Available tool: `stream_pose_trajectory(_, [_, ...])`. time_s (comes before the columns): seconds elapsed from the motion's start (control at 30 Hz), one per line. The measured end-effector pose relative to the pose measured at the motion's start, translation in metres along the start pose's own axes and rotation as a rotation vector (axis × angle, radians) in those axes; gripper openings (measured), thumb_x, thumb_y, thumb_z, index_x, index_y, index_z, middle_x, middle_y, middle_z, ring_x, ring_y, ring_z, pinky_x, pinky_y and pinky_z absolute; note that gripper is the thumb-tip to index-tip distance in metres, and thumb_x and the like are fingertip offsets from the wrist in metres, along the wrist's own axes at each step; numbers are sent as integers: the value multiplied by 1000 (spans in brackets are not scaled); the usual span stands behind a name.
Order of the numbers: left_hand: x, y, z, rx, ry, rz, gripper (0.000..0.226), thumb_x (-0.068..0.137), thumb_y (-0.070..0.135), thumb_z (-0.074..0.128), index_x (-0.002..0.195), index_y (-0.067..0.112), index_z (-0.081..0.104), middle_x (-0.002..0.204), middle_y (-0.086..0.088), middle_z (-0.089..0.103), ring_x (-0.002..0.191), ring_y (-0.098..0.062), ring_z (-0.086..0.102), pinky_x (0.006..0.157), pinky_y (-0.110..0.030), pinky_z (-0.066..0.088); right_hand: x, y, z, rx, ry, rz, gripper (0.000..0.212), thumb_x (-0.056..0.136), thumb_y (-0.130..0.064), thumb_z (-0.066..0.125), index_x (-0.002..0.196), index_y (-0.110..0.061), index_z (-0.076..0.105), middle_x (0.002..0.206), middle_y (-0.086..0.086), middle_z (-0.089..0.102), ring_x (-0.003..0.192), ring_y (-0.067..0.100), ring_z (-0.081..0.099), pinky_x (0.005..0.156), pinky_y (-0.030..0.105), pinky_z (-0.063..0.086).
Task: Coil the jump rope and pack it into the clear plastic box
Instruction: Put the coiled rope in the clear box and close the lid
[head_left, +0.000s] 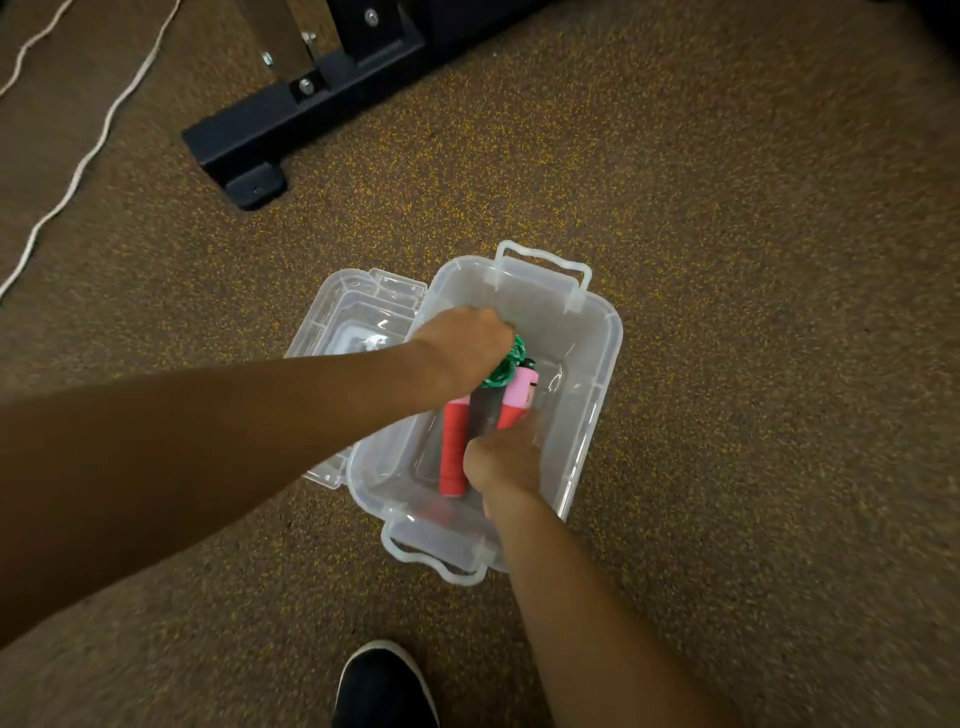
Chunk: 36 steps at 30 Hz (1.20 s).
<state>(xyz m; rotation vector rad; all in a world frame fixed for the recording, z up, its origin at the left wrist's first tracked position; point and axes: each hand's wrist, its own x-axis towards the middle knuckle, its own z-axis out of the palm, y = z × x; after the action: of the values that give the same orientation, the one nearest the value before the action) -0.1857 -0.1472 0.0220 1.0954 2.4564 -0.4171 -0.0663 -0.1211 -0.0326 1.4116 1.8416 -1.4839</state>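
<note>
Both hands are inside the box (597, 364), which stands on the floor (727, 260). The left hand (467, 345) is curled down over the green rope (506, 366) bundle and grips it near the far wall. The right hand (506, 457) is curled around one red handle (514, 410); the other handle (453, 452) lies just beside it on the box bottom. The right half of the box is open room. The lid (353, 317) lies touching the left edge of the box. A black frame (270, 130) stands well apart, and a shoe (384, 686) is near the close edge.
</note>
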Motion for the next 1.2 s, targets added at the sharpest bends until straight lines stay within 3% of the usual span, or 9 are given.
stream_pose_trajectory(0.13, [-31,-2,-3,68,137,136,30,92,2,55,121,10,60,117,-11,62,106,-31,63,71,-34,42,-4,-1,-2,-135,-44,-2,77,96,-22,56,159,-14,13,152,24,31,140,43,38,113,48,37])
stream_pose_trajectory(0.3, [-65,-16,30,25,396,83,26,72,10,77,97,12,71,94,-8,69,90,-29,64,72,-37,56,-12,-2,14,-199,113,-121,93,97,-44,57,160,-2,3,156,25,29,142,41,34,118,43,28])
stream_pose_trajectory(0.4, [-77,-7,48,10,517,47,21,84,15,67,104,11,72,115,-9,69,111,-33,56,85,-41,47,-11,-3,19,-148,127,-117,81,98,-38,56,160,-11,11,152,24,33,141,43,37,117,47,35])
stream_pose_trajectory(0.5, [-95,-5,52,-206,661,-158,35,90,18,55,119,7,70,129,-17,64,113,-40,53,87,-46,46,-9,-5,20,-98,107,-151,69,86,-20,57,151,-14,33,141,22,47,125,44,55,104,52,51])
stream_pose_trajectory(0.6, [-110,-6,63,-410,622,-331,49,89,-1,58,138,3,56,135,-22,56,110,-41,55,89,-50,52,-9,-4,16,-107,131,-167,56,88,-12,56,144,-14,46,133,20,58,118,42,62,100,47,53])
stream_pose_trajectory(0.8, [-117,-3,70,-467,601,-275,54,95,21,31,139,-2,53,135,-24,56,114,-33,44,89,-48,54,-18,-7,8,-230,61,-213,48,90,-11,54,138,-9,54,132,21,60,121,40,59,100,39,49])
stream_pose_trajectory(0.93, [-123,-6,69,-561,661,-287,49,99,28,45,141,5,53,138,-17,55,117,-34,50,98,-48,49,-43,-14,-1,-214,188,-492,46,94,-20,59,140,-19,54,140,10,54,128,31,54,108,47,46])
stream_pose_trajectory(1.03, [-130,-14,73,-783,675,-379,46,98,31,56,141,15,55,139,-10,55,123,-29,54,105,-38,44,-60,-35,-11,-217,222,-742,40,96,-21,62,136,-22,58,134,4,58,124,24,55,105,34,44])
stream_pose_trajectory(1.2, [-149,-33,83,-1190,648,-691,36,97,35,63,132,26,64,132,3,65,109,-11,64,80,-20,52,-69,-78,-16,-356,186,-961,34,99,-21,59,132,-22,62,126,3,63,116,20,60,79,16,33])
